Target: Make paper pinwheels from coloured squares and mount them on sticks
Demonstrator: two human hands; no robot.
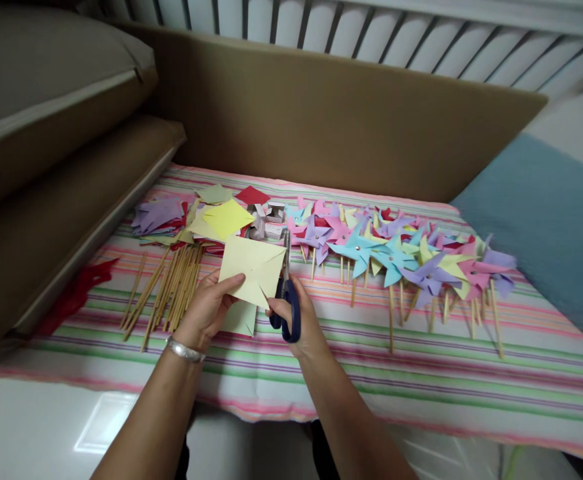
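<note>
My left hand (211,300) grips a pale yellow paper square (250,263) by its left side, thumb on top. Slits run inward from at least two of the square's corners. In my right hand (299,317) is a pair of scissors (291,310) with dark blue handles, blades pointing away from me along the square's right edge. My right thumb and finger also touch the paper near its lower right corner. Beneath the square, another pale green sheet (241,319) with a slit lies on the striped cloth.
Wooden sticks (176,287) lie to the left, below stacks of cut paper (159,217) and a yellow square (229,219). Small boxes (274,220) stand at the back. Many finished paper pinwheels (391,253) spread across the right. A brown board (321,120) walls off the back of the striped cloth (371,393).
</note>
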